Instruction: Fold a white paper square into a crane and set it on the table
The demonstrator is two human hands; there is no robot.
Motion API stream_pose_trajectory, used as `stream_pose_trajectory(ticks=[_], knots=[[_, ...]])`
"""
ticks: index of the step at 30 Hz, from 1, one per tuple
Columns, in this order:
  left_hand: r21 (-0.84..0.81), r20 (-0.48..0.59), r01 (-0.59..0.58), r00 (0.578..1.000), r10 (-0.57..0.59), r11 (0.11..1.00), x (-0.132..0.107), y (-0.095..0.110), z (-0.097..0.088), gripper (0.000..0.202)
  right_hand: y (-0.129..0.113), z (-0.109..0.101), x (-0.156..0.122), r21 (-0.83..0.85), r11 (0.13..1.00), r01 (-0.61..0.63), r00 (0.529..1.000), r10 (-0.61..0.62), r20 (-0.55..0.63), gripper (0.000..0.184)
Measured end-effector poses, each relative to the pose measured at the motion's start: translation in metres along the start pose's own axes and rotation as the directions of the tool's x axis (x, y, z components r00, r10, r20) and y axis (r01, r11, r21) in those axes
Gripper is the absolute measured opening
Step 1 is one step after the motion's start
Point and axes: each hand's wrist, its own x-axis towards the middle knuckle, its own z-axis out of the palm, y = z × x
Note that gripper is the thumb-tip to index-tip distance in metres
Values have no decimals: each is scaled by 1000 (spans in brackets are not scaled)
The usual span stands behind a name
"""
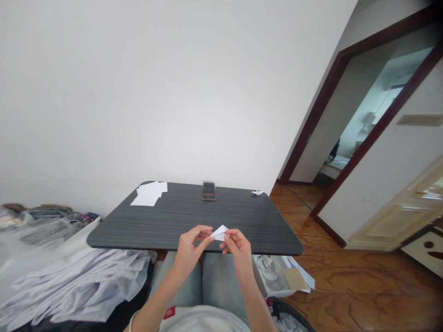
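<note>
Spanning the lower middle of the frame, dark table [180,219] has rounded corners and a far edge by the white wall [207,101], with paper sheets [148,193] at far left, phone [208,191] far middle, small white folded piece [257,192] far right, leaving wide tabletop between these and the hands. Folded paper [219,233] is at lower center by the table's near edge, left hand [190,241] pinching its left corner, right hand [238,245] pinching its right side. Forearms [162,290] angle inward from the bottom of the frame, fingers curled.
</note>
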Motion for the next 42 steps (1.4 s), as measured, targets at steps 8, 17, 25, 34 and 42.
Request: stream_pose_trajectory(ticks=[8, 17, 25, 34, 42], knots=[[46, 23, 38, 999, -39, 998, 3, -2, 2, 14, 5, -1, 1, -69, 997, 46, 998, -43, 42, 16], [-30, 39, 119, 992, -118, 992, 1, -6, 2, 18, 10, -4, 3, -116, 991, 62, 997, -57, 43, 22], [23, 129, 8, 992, -11, 1000, 3, -3, -5, 37, 8, -5, 3, -199, 978, 61, 996, -45, 83, 18], [-106, 264, 49, 964, -19, 993, 7, -8, -10, 20, 9, -3, 1, -205, 978, 30, 982, 9, 189, 13], [-310, 372, 280, 915, -155, 909, 7, -14, -11, 19, 7, -2, 0, -179, 984, -7, 977, 45, 208, 18]])
